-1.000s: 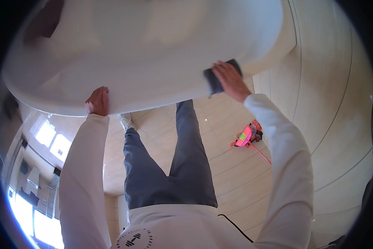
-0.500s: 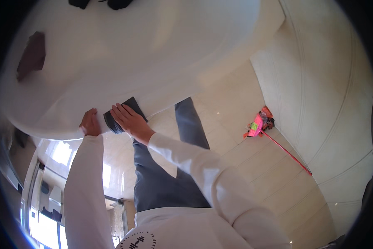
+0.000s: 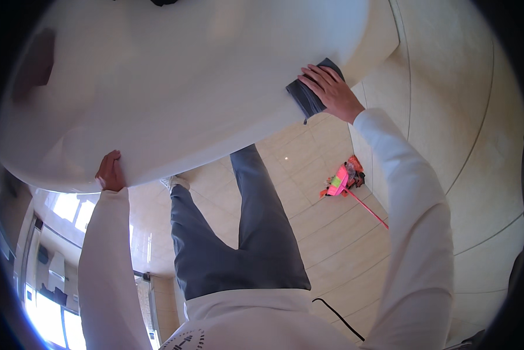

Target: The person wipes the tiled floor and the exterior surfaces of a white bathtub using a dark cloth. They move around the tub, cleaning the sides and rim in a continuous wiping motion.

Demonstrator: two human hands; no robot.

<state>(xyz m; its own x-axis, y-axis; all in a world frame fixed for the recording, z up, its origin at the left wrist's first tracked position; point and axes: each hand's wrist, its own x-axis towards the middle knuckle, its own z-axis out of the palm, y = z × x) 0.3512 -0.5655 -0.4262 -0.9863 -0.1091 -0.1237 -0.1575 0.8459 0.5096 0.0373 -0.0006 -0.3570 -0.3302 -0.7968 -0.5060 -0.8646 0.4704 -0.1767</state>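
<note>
Right hand (image 3: 331,90) flat, fingers spread, pressing grey cloth (image 3: 310,93) against white table (image 3: 174,81) near its right edge; left hand (image 3: 110,172) curled on front edge; likely risk: cloth sliding off the rim, dropping to tiled floor (image 3: 320,233).

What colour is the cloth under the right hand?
Dark grey; the cloth lies under the right hand on the white table, seen in the head view.
</note>
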